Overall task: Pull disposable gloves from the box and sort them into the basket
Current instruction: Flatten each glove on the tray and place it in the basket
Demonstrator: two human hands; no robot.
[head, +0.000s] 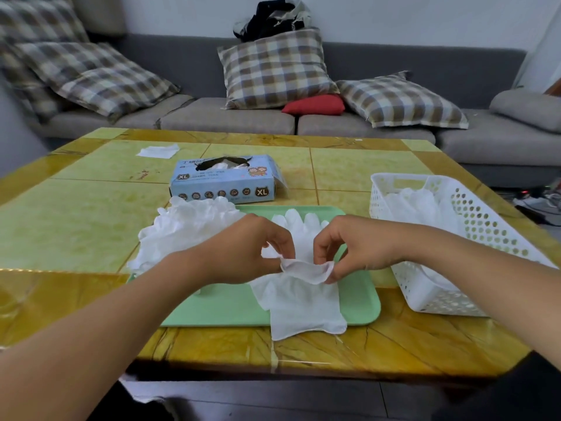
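I see both hands pinching one white glove by its cuff — left hand and right hand at either end — above the green tray. A loose heap of gloves spills over the tray's left edge. The white basket holds more gloves; the glove box sits open-topped on the tabletop behind.

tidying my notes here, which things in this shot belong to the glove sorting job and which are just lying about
Part of the job:
glove box
white basket
green tray
loose glove pile
glove pinched by left hand and right hand

Just lying about:
tissue
plaid cushions
red cushion
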